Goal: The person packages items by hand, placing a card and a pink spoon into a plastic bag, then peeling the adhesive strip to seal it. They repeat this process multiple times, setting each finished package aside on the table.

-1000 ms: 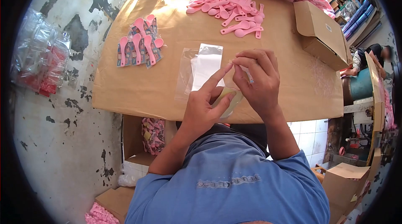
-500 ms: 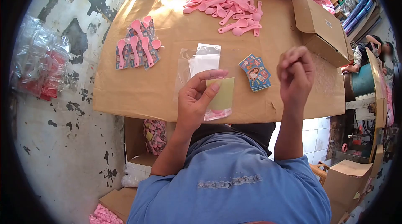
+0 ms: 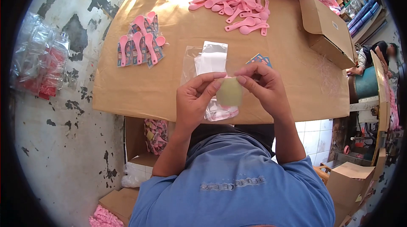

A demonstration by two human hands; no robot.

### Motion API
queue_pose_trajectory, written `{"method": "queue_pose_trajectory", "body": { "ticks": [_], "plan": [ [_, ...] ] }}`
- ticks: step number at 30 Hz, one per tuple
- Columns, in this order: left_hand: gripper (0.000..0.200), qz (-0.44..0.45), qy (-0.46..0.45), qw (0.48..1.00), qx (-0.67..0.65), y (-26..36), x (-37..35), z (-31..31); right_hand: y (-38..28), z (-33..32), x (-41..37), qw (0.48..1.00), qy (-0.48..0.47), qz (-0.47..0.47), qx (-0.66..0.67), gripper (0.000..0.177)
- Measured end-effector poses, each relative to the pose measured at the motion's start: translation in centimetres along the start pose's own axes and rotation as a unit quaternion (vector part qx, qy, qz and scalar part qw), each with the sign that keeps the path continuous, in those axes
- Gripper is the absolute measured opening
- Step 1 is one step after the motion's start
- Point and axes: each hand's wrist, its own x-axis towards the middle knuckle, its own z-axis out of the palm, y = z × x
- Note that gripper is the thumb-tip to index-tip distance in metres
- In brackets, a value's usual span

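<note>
A yellowish card hangs between my two hands, in front of a clear plastic packet with pink showing in it. My left hand pinches the card's upper left corner. At the upper right corner, my right hand has thumb and finger closed on the card. Behind my hands lie white and clear plastic bags. Blue printed cards are partly hidden behind my right hand. To the left are pink spoons in packets with blue cards.
Loose pink spoons are heaped at the table's back. An open cardboard box stands at the right of the brown-covered table. Plastic bags are at the left wall. Another person sits far right.
My right hand has come left and down from above the table's right side and taken hold of the card. The card now bends between both hands, and the printed cards are partly covered.
</note>
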Motion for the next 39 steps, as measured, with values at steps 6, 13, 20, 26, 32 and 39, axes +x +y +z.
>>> {"method": "queue_pose_trajectory", "body": {
  "ticks": [6, 13, 20, 26, 32, 39],
  "plan": [
    [0.02, 0.039, 0.006, 0.999, 0.004, 0.3, -0.3, 0.1, -0.7, -0.2, -0.2, 0.998, -0.021, 0.0, 0.061, 0.011],
    [0.013, 0.072, -0.01, 0.997, -0.018, -0.1, -0.1, 0.0, -0.7, -1.6, -0.1, 0.991, -0.072, -0.107, -0.04, 0.013],
    [0.017, 0.054, -0.037, 0.997, -0.031, -0.5, 0.0, 0.3, -1.6, -1.3, -0.7, 0.989, -0.036, -0.081, -0.114, 0.016],
    [0.034, 0.041, -0.044, 0.997, 0.053, 1.0, -0.6, 1.0, -1.5, 0.0, -0.7, 0.997, -0.013, -0.072, -0.029, 0.029],
    [0.034, 0.341, -0.015, 0.871, 0.353, 3.1, 0.6, -2.7, -2.5, -0.1, -1.3, 0.984, 0.051, -0.155, -0.075, 0.028],
    [0.022, 0.266, 0.172, 0.718, 0.62, 6.3, 3.0, -10.4, -2.5, -4.7, -1.2, 0.907, 0.202, -0.095, -0.356, 0.023]
  ]
}}
